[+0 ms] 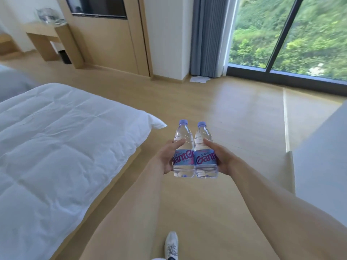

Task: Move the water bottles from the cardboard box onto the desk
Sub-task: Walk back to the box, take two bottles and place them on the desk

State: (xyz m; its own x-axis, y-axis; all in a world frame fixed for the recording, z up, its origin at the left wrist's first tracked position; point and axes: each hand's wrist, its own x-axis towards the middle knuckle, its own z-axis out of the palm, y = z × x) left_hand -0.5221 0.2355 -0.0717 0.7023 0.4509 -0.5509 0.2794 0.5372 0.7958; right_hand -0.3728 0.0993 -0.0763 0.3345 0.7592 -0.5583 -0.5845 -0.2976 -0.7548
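Observation:
Two clear water bottles with blue caps and blue-pink labels are held upright side by side in front of me, touching each other. My left hand [166, 156] grips the left bottle [183, 147] around its label. My right hand [221, 158] grips the right bottle [204, 149] the same way. Both bottles hang above the wooden floor. A light wooden desk [45, 30] stands at the far left against the wall. The cardboard box is not in view.
A bed with a white duvet [56, 147] fills the left side. A white surface [323, 156] sits at the right edge. Ahead are a wooden wall panel with a TV [97, 6], grey curtains [212, 34], a big window, and a black bin [64, 57] under the desk.

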